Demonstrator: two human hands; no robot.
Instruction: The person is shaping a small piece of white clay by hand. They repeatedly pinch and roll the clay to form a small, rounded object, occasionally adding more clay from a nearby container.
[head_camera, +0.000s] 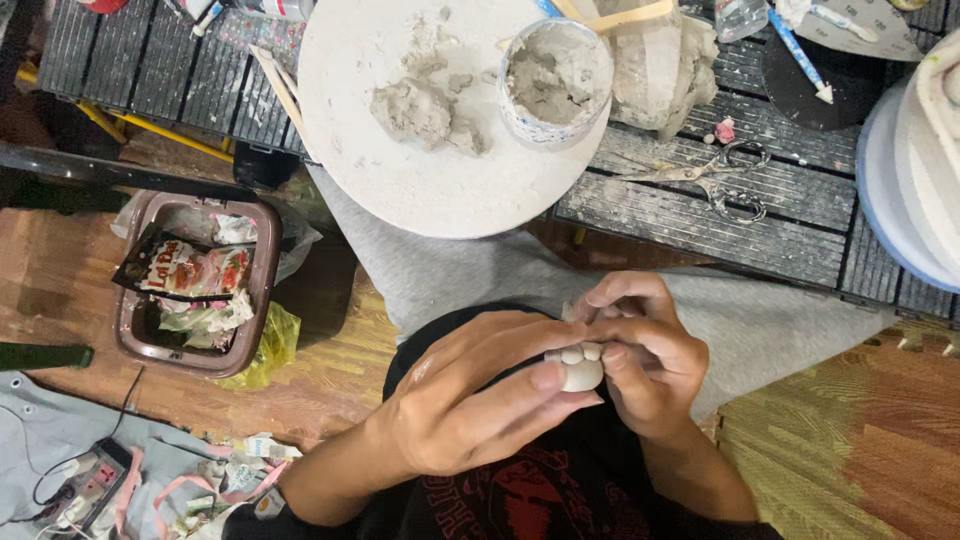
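Observation:
A small pale clay piece (581, 368), rounded with little bumps along its top, sits between both hands over my lap. My left hand (470, 400) cups it from the left with fingers stretched across its front. My right hand (645, 350) pinches its upper edge with thumb and fingertips. On the slatted table above lies a round white board (400, 170) with lumps of grey clay (420, 110), and a small tub of clay (555, 80) stands on its right rim.
Scissors (715, 175) lie on the dark slatted table, right of the board. A wrapped clay block (665, 65) sits behind the tub. A brown bin (195, 285) with wrappers stands on the wooden floor at left. A blue-rimmed white disc (915, 180) is at right.

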